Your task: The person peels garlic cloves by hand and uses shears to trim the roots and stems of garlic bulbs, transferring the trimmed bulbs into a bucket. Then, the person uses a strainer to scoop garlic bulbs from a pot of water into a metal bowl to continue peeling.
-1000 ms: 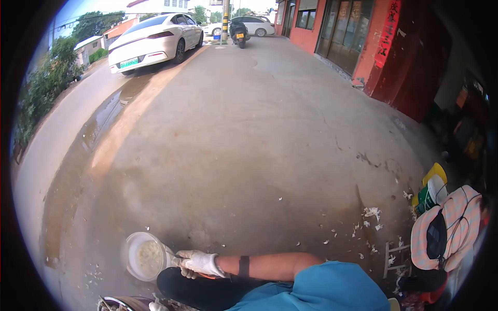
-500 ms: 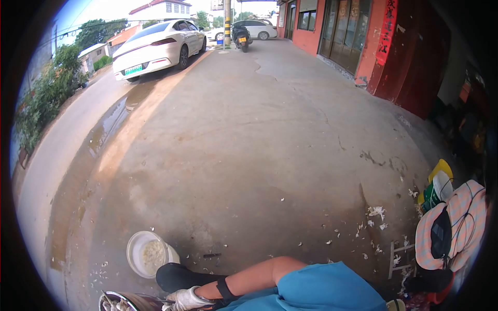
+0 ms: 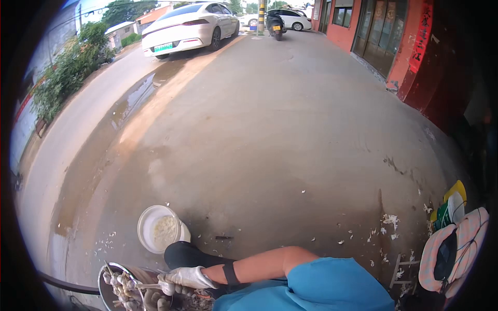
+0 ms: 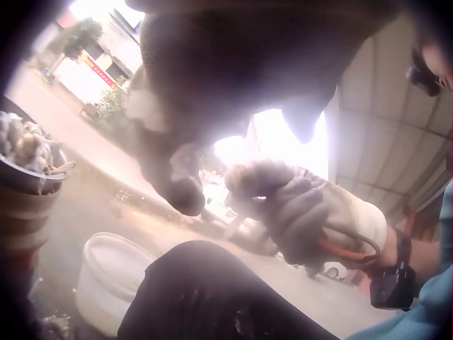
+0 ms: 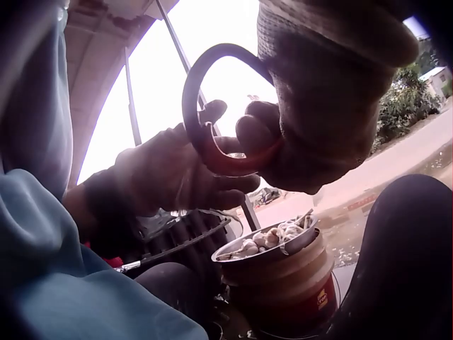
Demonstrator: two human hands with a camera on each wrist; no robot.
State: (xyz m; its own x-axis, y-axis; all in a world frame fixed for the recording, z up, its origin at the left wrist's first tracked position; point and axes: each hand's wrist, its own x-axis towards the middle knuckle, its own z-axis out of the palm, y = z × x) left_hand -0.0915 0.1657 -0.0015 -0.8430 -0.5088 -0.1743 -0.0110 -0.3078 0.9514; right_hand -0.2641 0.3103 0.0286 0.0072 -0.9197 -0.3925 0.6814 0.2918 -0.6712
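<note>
In the head view my white-gloved right hand (image 3: 189, 278) is beside a bucket (image 3: 104, 293) full of garlic bulbs with stems (image 3: 122, 287). It grips scissors (image 5: 195, 99) with a dark and orange looped handle; their blades are hidden. A garlic bulb (image 3: 166, 286) with its stem pointing left shows at the right fingertips. My gloved left hand (image 5: 170, 170) is close to the right one, thumb raised and fingers extended in the right wrist view. A white bucket (image 3: 147, 228) with pale cloves in it stands farther forward, by the dark-clad knee (image 3: 194, 254).
Garlic skins (image 3: 390, 220) litter the concrete at right. A checked sun hat (image 3: 434, 254), a green-and-white bucket (image 3: 450, 211) and a small metal frame (image 3: 399, 272) are there too. A white car (image 3: 192, 28) is parked by the road; a scooter (image 3: 276, 26) stands farther off.
My right hand has left the white bucket's side and come back to the bucket of garlic bulbs, where a stemmed bulb now shows at its fingertips. The head view has turned left.
</note>
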